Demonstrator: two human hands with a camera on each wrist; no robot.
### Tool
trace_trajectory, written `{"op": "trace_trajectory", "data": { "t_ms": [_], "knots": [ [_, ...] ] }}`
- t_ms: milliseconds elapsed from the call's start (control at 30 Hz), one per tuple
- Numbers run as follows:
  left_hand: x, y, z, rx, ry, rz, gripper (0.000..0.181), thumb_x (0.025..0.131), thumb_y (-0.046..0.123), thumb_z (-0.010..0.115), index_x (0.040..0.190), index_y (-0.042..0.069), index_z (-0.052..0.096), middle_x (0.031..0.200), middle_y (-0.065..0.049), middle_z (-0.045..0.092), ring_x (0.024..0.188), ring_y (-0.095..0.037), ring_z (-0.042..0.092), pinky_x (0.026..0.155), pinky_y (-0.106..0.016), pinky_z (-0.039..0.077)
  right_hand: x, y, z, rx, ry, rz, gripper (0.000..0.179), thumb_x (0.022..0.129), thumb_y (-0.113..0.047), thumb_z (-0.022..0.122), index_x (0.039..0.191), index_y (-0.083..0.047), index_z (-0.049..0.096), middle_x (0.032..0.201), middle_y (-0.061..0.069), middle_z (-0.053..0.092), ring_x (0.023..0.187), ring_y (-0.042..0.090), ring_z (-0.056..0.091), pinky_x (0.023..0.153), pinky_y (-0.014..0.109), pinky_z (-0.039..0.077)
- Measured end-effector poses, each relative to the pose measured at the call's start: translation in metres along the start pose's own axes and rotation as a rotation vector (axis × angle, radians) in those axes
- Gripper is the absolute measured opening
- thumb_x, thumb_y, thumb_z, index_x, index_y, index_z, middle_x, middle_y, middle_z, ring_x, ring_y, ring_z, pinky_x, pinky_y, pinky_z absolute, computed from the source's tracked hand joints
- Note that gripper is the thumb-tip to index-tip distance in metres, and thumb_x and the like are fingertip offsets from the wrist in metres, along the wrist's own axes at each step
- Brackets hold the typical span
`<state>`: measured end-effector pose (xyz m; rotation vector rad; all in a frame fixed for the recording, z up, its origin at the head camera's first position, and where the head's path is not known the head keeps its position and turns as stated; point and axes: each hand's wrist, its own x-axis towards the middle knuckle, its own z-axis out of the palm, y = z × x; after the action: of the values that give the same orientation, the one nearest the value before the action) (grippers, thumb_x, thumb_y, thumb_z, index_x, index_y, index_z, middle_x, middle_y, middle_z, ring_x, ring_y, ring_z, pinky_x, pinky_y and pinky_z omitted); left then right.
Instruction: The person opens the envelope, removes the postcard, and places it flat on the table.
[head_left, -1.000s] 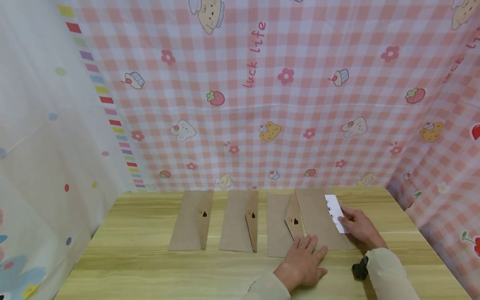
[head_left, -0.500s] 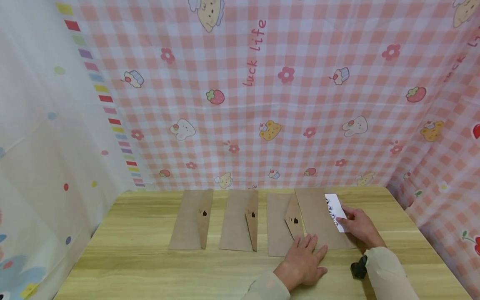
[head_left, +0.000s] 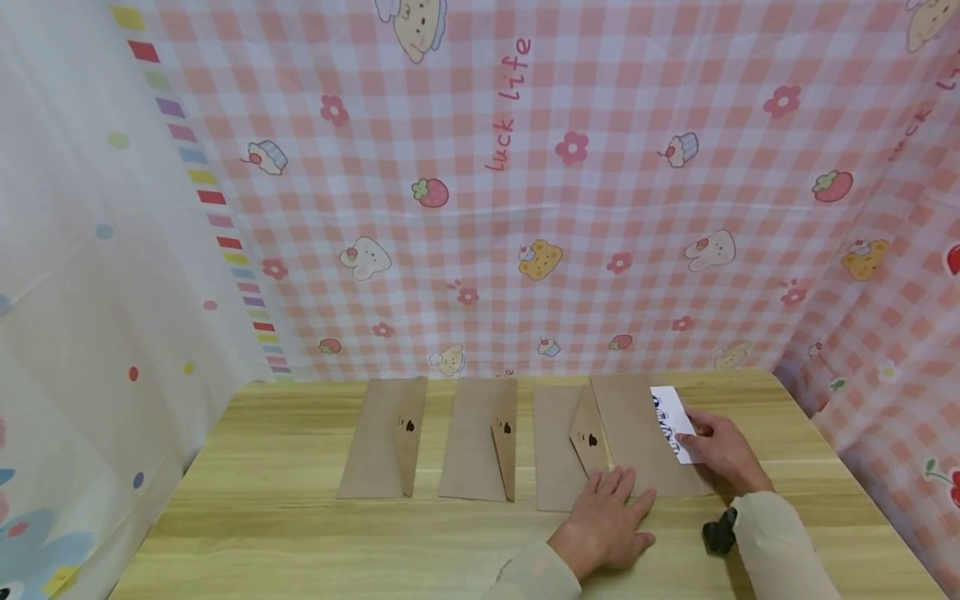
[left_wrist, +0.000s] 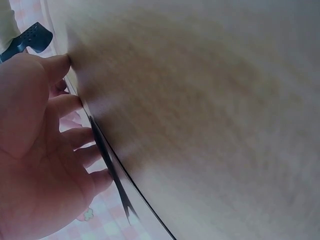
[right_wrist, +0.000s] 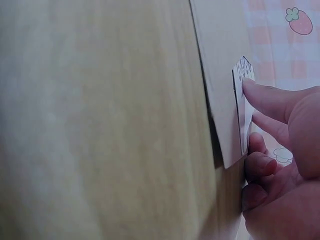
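Note:
A white card [head_left: 684, 429] with dark print along its left side shows at the right part of the rightmost brown paper envelope [head_left: 630, 437]. My right hand [head_left: 727, 454] pinches the card by its right edge. In the right wrist view, the thumb lies on the card [right_wrist: 243, 100] and the other fingers are partly behind it. The card's left end is hidden at the envelope's opening. My left hand [head_left: 603, 521] rests with fingers spread, its fingertips on the lower edges of this envelope and the neighbouring envelope [head_left: 555, 454], whose flap is partly raised.
Two more brown envelopes with printed flaps, a far-left one [head_left: 375, 442] and a middle one [head_left: 472, 442], lie on the wooden table [head_left: 360, 550]. A black device [head_left: 720, 533] sits at my right wrist. A checked cloth [head_left: 480, 217] hangs behind.
My right hand has shifted slightly to the right with the card. More of the card's dark print shows beside the envelope. My left hand stays in place.

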<state>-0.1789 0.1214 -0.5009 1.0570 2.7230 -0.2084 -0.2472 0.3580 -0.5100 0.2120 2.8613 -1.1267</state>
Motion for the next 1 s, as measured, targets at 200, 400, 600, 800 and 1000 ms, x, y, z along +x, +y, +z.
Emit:
{"op": "trace_trajectory", "data": {
  "t_ms": [200, 400, 600, 800, 1000],
  "knots": [
    [0.0, -0.001, -0.001, -0.015, -0.01, 0.003, 0.058, 0.1, 0.063, 0.032, 0.155, 0.046, 0.021, 0.164, 0.012, 0.017, 0.15, -0.007, 0.016, 0.121, -0.033, 0.019, 0.0, 0.0, -0.002, 0.0, 0.01, 0.022, 0.063, 0.095, -0.018, 0.064, 0.147, 0.007, 0.038, 0.117, 0.034, 0.053, 0.095, 0.036, 0.052, 0.081, 0.044, 0.044],
    [0.0, -0.001, -0.001, -0.024, -0.006, 0.0, 0.058, 0.1, 0.063, 0.034, 0.154, 0.046, 0.022, 0.164, 0.012, 0.017, 0.15, -0.008, 0.017, 0.121, -0.033, 0.019, 0.002, 0.004, -0.001, 0.019, 0.036, 0.015, 0.062, 0.094, -0.017, 0.066, 0.145, 0.006, 0.04, 0.128, 0.04, 0.05, 0.101, 0.041, 0.057, 0.086, 0.05, 0.049],
    [0.001, -0.001, 0.0, -0.022, -0.023, 0.003, 0.058, 0.1, 0.063, 0.032, 0.154, 0.046, 0.021, 0.164, 0.012, 0.016, 0.151, -0.007, 0.016, 0.121, -0.033, 0.019, 0.003, 0.006, -0.003, -0.011, 0.048, -0.007, 0.064, 0.092, -0.017, 0.068, 0.142, 0.011, 0.039, 0.134, 0.044, 0.043, 0.113, 0.05, 0.052, 0.096, 0.062, 0.043],
    [0.0, -0.001, -0.001, -0.02, -0.028, 0.004, 0.058, 0.1, 0.063, 0.032, 0.154, 0.046, 0.02, 0.164, 0.013, 0.016, 0.151, -0.007, 0.015, 0.121, -0.033, 0.019, 0.003, 0.008, -0.005, -0.01, 0.038, -0.017, 0.066, 0.092, -0.018, 0.067, 0.144, 0.01, 0.037, 0.132, 0.044, 0.043, 0.113, 0.05, 0.049, 0.096, 0.063, 0.041],
    [0.0, -0.002, -0.001, -0.025, -0.027, 0.006, 0.058, 0.1, 0.063, 0.032, 0.154, 0.047, 0.021, 0.164, 0.013, 0.016, 0.15, -0.006, 0.015, 0.121, -0.032, 0.018, 0.004, 0.01, -0.006, -0.003, 0.026, -0.007, 0.068, 0.093, -0.017, 0.065, 0.146, 0.01, 0.033, 0.13, 0.043, 0.042, 0.113, 0.05, 0.046, 0.097, 0.064, 0.039]
  ]
}}
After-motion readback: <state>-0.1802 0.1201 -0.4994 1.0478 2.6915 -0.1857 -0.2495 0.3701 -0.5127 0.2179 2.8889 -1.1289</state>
